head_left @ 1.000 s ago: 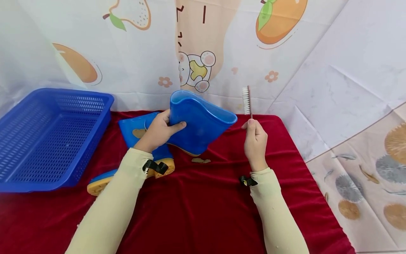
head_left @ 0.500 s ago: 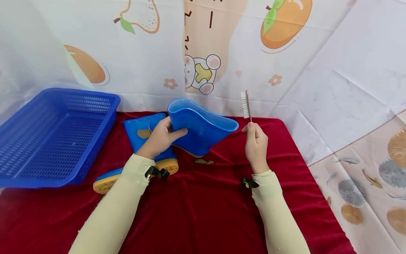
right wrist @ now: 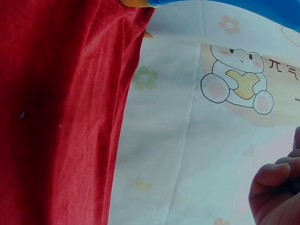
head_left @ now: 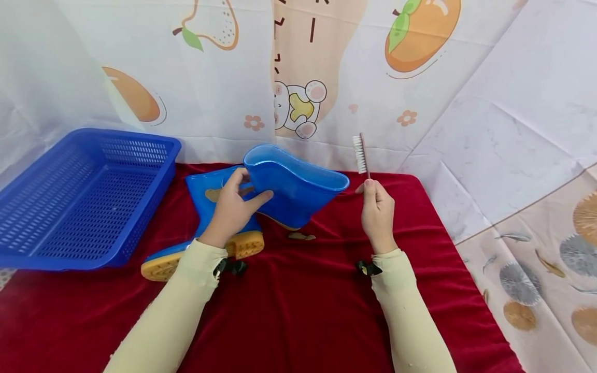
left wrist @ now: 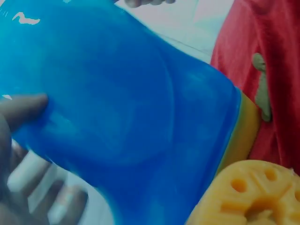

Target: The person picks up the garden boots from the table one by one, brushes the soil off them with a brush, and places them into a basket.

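Observation:
A blue rain boot [head_left: 298, 189] with a yellow sole stands tilted, its wide top facing up. My left hand [head_left: 235, 207] is at its left side, the thumb on or close to the shaft. In the left wrist view the fingers [left wrist: 70, 206] are spread and blurred, apart from the boot. My right hand [head_left: 378, 215] holds a scrubbing brush [head_left: 360, 154] by its handle, bristles facing left, to the right of the boot. A second blue boot [head_left: 202, 204] lies on its side behind my left arm, with a brown patch on its shaft.
A blue plastic basket [head_left: 118, 207] stands at the left. A small brown piece [head_left: 301, 236] lies on the red cloth [head_left: 298, 311] in front of the standing boot. A printed curtain [head_left: 210, 93] hangs behind the table.
My left fingers have loosened and spread away from the standing boot, which has hardly moved. The right hand keeps the brush raised. The head view has shifted slightly.

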`<state>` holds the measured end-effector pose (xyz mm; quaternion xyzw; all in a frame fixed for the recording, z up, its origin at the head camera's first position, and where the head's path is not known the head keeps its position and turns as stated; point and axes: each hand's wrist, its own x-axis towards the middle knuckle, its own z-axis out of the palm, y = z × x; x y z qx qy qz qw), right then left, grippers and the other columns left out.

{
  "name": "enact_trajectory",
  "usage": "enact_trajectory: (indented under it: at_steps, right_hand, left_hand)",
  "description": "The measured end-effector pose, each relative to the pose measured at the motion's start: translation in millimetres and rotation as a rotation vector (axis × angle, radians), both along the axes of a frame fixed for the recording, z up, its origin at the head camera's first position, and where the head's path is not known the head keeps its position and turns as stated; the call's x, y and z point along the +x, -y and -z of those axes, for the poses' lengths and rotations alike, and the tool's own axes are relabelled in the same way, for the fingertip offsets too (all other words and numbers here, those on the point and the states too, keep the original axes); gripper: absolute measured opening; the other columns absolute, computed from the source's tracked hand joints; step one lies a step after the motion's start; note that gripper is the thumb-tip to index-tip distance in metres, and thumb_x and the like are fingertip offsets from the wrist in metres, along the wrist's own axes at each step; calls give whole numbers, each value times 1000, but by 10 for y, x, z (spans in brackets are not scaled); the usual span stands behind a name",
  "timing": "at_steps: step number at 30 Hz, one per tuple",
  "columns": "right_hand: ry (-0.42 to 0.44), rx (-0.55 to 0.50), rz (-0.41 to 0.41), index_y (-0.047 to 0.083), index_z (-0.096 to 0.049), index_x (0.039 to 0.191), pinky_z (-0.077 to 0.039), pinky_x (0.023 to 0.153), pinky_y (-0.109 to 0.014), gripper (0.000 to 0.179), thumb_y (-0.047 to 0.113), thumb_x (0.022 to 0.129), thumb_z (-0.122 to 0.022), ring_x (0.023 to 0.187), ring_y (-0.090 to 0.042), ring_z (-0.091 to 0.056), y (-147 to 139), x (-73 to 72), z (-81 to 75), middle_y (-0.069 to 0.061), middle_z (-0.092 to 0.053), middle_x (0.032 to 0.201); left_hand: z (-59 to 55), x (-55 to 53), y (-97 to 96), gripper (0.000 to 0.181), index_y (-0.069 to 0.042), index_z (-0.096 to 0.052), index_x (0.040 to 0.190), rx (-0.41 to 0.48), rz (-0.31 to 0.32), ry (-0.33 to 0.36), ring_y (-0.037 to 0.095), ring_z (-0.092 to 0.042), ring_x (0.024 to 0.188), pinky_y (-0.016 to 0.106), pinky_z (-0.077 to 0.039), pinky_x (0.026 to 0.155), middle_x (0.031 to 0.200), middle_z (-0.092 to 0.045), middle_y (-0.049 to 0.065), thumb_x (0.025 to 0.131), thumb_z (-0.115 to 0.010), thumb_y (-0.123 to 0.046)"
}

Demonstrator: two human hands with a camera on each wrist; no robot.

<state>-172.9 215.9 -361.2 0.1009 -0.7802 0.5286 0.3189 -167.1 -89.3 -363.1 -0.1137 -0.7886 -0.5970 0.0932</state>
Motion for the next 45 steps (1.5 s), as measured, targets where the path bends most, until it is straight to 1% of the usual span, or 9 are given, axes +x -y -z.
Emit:
enact_trajectory:
  at_steps: [3, 6, 16, 19, 23, 29, 34, 38, 45]
  right_hand:
    - [0, 12, 14, -10, -67, 85, -30, 62, -23, 33, 5, 108, -48, 65, -5, -38, -67, -88, 101, -11, -56, 70]
    - [15, 21, 20, -5, -69, 85, -33, 63, -24, 34, 11, 109, -50, 68, -7, -42, -108, -130, 141, -15, -63, 76]
    - [91, 132, -42, 2, -77, 89, -43, 70, -22, 38, 26, 109, -56, 77, -14, -58, -127, -126, 123, -13, -75, 88]
    - [101, 146, -54, 3, -78, 90, -45, 72, -21, 36, 27, 108, -57, 80, -15, -61, -123, -129, 121, -13, -75, 90]
    - [125, 167, -66, 5, -69, 75, -37, 59, -22, 38, 23, 107, -58, 65, -11, -50, -115, -133, 142, -9, -61, 69]
    - [139, 212, -73, 12, -42, 61, -25, 51, -29, 49, 22, 107, -57, 54, -14, -32, -103, -121, 170, -2, -35, 59]
    - [136, 212, -81, 7, -68, 74, -33, 57, -25, 42, 30, 107, -58, 60, -9, -41, -102, -123, 173, -7, -53, 63]
    - [132, 223, -84, 5, -79, 94, -39, 61, -24, 38, 33, 108, -57, 64, -10, -47, -96, -127, 167, -7, -67, 73]
    - [153, 224, -116, 4, -79, 96, -34, 56, -26, 37, 33, 107, -59, 57, -13, -36, -101, -124, 182, -2, -49, 61]
  left_hand:
    - [-20, 71, 19, 41, -6, -59, 120, -98, -82, -25, 30, -57, 118, 52, -54, 98, 122, -57, 13, 93, -80, -27]
    - [-30, 117, 41, 37, -7, -63, 118, -128, -101, -61, 30, -58, 111, 56, -53, 92, 111, -62, 12, 92, -82, -25]
    - [17, 195, 71, 40, -14, -66, 132, -32, -68, -51, 23, -58, 111, 48, -50, 90, 118, -65, 5, 95, -78, -23]
    - [1, 184, 49, 34, -12, -67, 125, -14, -79, -37, 24, -58, 110, 45, -49, 88, 115, -64, 6, 95, -78, -24]
    - [-32, 75, -66, 28, -8, -70, 114, 17, -84, -38, 23, -56, 111, 40, -50, 91, 111, -63, 8, 96, -77, -27]
    - [-105, -86, -249, 31, -4, -71, 124, 207, -1, 0, 19, -64, 106, 32, -61, 88, 113, -62, 5, 98, -74, -21]
    - [-146, -191, -258, 31, 1, -66, 129, 366, 83, -12, 21, -69, 99, 36, -62, 87, 105, -66, 5, 100, -68, -7]
    - [-110, -270, -176, 27, -8, -67, 130, 466, 106, 8, 17, -68, 100, 33, -61, 88, 105, -69, 2, 103, -63, -8]
    - [124, -269, 4, 32, -26, -66, 102, 681, 101, 148, 1, -60, 96, 18, -51, 86, 98, -67, -14, 110, -43, -6]
